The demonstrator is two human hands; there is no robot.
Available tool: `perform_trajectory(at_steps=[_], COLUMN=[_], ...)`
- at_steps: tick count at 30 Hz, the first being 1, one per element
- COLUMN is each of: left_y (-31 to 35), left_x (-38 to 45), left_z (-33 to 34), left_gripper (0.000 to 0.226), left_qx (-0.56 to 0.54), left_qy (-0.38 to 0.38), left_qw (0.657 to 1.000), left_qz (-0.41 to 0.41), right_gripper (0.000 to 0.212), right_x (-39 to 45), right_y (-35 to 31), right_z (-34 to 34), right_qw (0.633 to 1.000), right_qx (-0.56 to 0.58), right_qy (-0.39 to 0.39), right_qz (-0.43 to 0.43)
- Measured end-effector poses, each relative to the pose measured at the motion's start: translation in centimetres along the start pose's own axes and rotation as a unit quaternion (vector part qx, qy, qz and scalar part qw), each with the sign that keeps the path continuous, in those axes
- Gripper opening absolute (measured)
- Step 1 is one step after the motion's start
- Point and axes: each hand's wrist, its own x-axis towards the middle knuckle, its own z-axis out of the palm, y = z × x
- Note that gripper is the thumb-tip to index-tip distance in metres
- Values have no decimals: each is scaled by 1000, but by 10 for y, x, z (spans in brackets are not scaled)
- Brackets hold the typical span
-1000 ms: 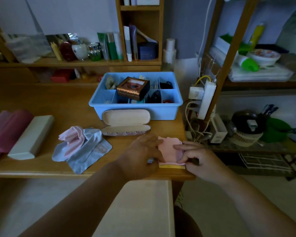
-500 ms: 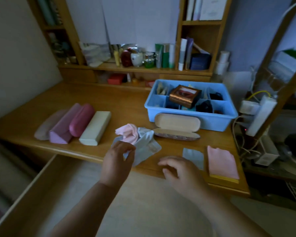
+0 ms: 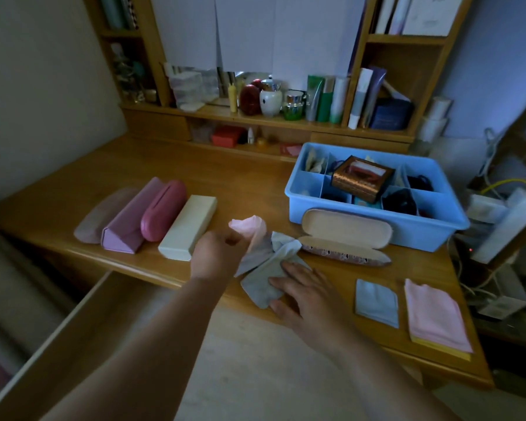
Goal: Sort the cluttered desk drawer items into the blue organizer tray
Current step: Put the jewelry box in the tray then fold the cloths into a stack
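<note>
Left hand (image 3: 216,253) pinches the pink cloth (image 3: 251,229) at frame centre; right hand (image 3: 304,291) lies flat on the grey cloth (image 3: 264,281). The tangled cloths could drag together off the desk edge (image 3: 128,262).

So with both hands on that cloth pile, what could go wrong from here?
The left hand pinches the pink cloth while the right hand presses the grey cloth; they look tangled, so lifting may drag both. The grey cloth overhangs the desk edge above the open drawer and could slip off.

Smooth wooden desk (image 3: 249,183), soft cloths (image 3: 264,256), glossy blue plastic tray (image 3: 374,229).
</note>
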Motion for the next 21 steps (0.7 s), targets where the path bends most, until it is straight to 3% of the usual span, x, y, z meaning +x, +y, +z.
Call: perform_trajectory(at_steps=[5, 8, 10, 12, 14, 21], left_y=[10, 22, 29, 36, 43, 67], left_x=[18, 23, 19, 6, -15, -106], left_z=[-26, -42, -55, -68, -77, -97], left_gripper=[20, 17, 24, 32, 30, 21], left_qx=[-60, -154, -236, -278, -311, -404], left_qy=[11, 14, 15, 0, -17, -105], left_qw=[998, 988, 971, 959, 948, 908], left_qz=[22, -10, -37, -54, -67, -40], right_gripper=[58, 63, 57, 40, 28, 32], right_x=[-1, -2, -4, -8, -12, -31], right_y=[-1, -2, -6, -15, -32, -108], right_z=[4, 3, -5, -17, -32, -71], right_qw=[999, 999, 995, 963, 931, 894], right_qx=[-42, -22, 92, 212, 256, 291], right_qy=[-20, -30, 33, 162, 259, 319], right_qz=[7, 7, 24, 32, 10, -117])
